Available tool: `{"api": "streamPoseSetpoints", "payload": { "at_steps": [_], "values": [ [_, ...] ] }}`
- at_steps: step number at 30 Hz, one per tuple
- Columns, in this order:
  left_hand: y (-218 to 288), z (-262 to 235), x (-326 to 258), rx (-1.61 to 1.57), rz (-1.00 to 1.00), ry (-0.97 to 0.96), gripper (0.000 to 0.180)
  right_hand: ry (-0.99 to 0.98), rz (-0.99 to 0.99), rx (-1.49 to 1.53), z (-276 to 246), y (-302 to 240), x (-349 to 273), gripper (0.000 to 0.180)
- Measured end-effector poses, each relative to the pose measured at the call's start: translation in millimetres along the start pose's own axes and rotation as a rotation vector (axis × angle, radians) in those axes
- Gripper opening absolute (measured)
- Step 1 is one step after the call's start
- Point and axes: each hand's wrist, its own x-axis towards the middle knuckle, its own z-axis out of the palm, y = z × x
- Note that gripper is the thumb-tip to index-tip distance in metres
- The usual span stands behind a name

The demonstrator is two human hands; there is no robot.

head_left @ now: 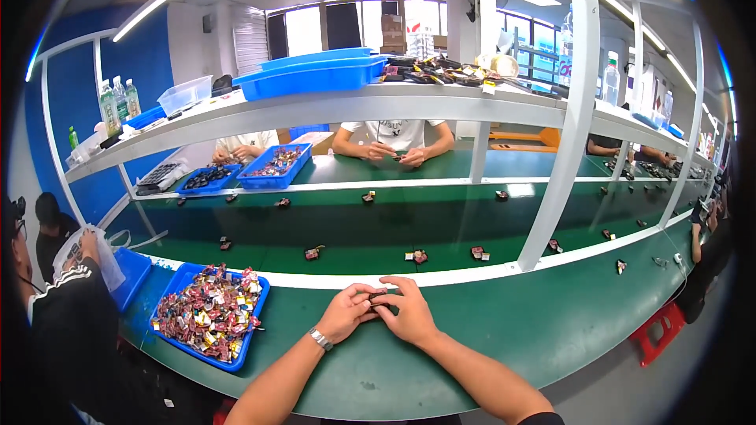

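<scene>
My left hand (346,311) and my right hand (406,312) meet over the green workbench (551,315) in front of me. Together they pinch a small dark part (376,297) between the fingertips; most of it is hidden by the fingers. A silver watch sits on my left wrist. To the left of my hands stands a blue tray (177,279) heaped with several small red, white and dark parts (209,311).
A green conveyor belt (354,224) beyond a white rail carries scattered small parts. Across it two people work with their hands, with blue trays (272,169) beside them. A person in black stands at my left holding a clear bag. White shelf posts rise at right; a red stool (657,330) stands below.
</scene>
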Motion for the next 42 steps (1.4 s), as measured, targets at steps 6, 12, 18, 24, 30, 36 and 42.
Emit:
{"api": "streamPoseSetpoints", "payload": {
  "at_steps": [6, 12, 18, 24, 30, 36, 42],
  "values": [
    [0.5, 3.0, 0.3, -0.043, 0.013, -0.022, 0.025, 0.015, 0.042, 0.045, 6.7, 5.4, -2.4, 0.018],
    [-4.7, -1.5, 0.9, -0.091, 0.083, -0.001, 0.027, -0.031, 0.076, 0.146, 6.9, 1.2, 0.6, 0.019],
    [-0.6, 7.7, 1.0, -0.04, 0.036, 0.012, 0.026, 0.061, 0.002, 0.054, 0.2, -7.3, 3.9, 0.015],
    [-2.7, 2.1, 2.3, -0.049, 0.002, 0.024, 0.027, 0.111, -0.076, -0.018, 6.9, -0.5, 4.4, 0.015],
    [-4.8, -0.6, 2.1, -0.075, 0.016, 0.02, 0.03, 0.1, -0.134, -0.079, 7.2, -2.3, 5.1, 0.014],
    [-2.9, 3.1, 1.0, -0.077, -0.009, 0.023, 0.029, 0.147, -0.134, -0.138, 10.6, -1.1, 2.7, 0.015],
    [-3.6, 5.4, 1.9, -0.046, -0.005, 0.034, 0.028, 0.174, -0.144, -0.205, 14.4, -1.7, 3.3, 0.017]
  ]
}}
